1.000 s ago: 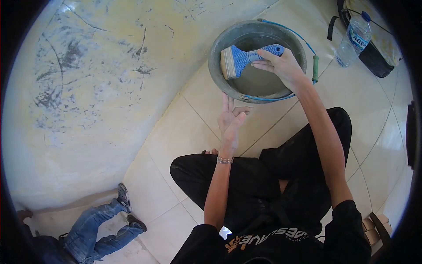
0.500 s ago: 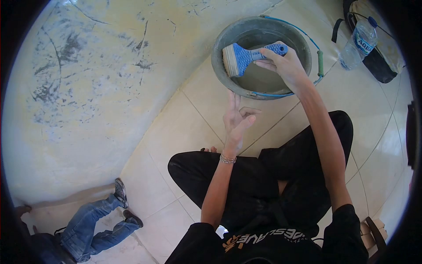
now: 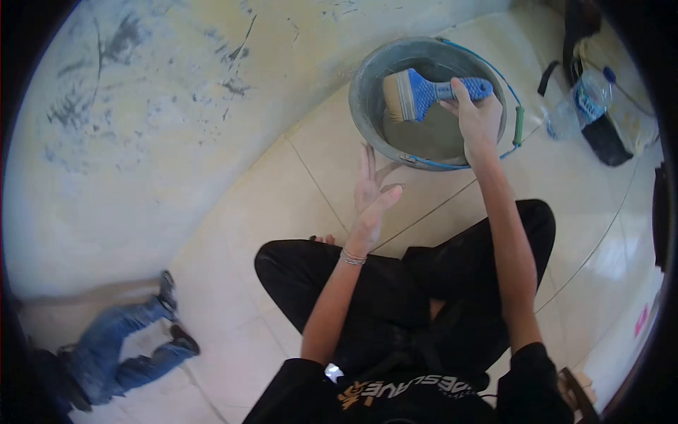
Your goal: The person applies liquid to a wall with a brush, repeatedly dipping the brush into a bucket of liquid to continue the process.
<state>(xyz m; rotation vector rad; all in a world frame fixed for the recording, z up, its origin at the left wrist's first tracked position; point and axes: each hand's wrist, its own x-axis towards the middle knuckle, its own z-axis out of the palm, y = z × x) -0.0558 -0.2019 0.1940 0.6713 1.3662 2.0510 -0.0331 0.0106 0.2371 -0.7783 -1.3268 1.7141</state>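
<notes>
My right hand (image 3: 479, 121) is closed around the blue handle of a wide paintbrush (image 3: 426, 95). The brush lies roughly level over the bucket, its pale bristles facing left. Beneath it stands a grey bucket (image 3: 366, 126) with murky grey liquid (image 3: 432, 141) inside. A blue wire handle with a green grip (image 3: 519, 126) rests along the bucket's right side. My left hand (image 3: 372, 198), palm up with fingers spread, holds nothing. It hovers near the bucket's lower left, apart from the rim as far as I can tell.
A pale wall (image 3: 176, 127) with dark smudges rises on the left. To the right of the bucket are a clear plastic bottle (image 3: 585, 104) and a bag (image 3: 609, 141). Another person's legs in jeans (image 3: 127, 339) are at lower left. Beige tiles (image 3: 296, 191) cover the floor.
The brush has shifted right relative to the bucket, and its bristles are now inside the rim's outline. My left hand sits slightly farther from the bucket. The whole view has shifted a little.
</notes>
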